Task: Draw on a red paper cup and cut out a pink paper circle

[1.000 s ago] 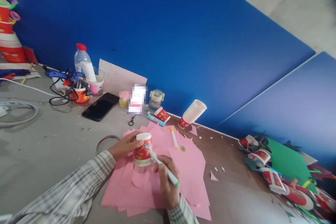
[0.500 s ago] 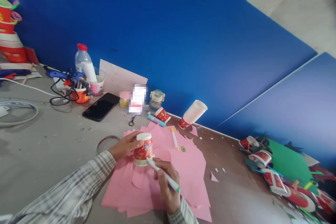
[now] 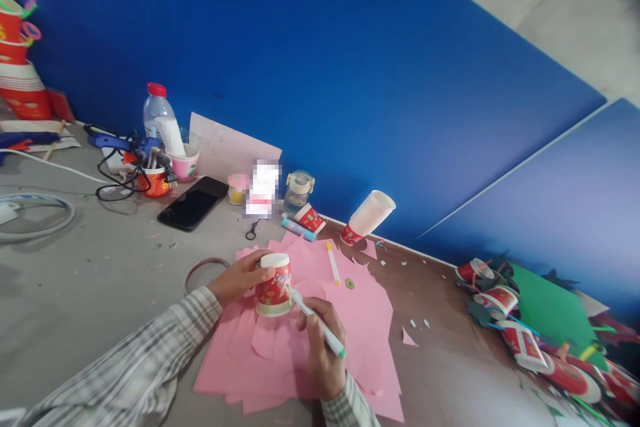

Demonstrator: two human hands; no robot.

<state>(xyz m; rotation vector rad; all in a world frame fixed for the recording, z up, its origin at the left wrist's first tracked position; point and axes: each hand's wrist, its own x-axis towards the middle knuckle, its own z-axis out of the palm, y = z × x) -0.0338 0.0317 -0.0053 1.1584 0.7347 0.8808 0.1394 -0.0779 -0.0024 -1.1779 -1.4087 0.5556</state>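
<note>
The left hand (image 3: 243,278) holds a red cup (image 3: 274,285) upside down over the pink paper (image 3: 360,333). The right hand (image 3: 323,345) grips a pen (image 3: 302,305), its tip at the cup's side. A yellow-tipped marker (image 3: 333,264) lies on the paper, right of the cup.

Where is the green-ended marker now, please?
In the head view, the marker is below centre, in the right hand, its tip near the right side of the held cup.

Black phone (image 3: 193,204) near a red-capped bottle (image 3: 158,108)
</note>
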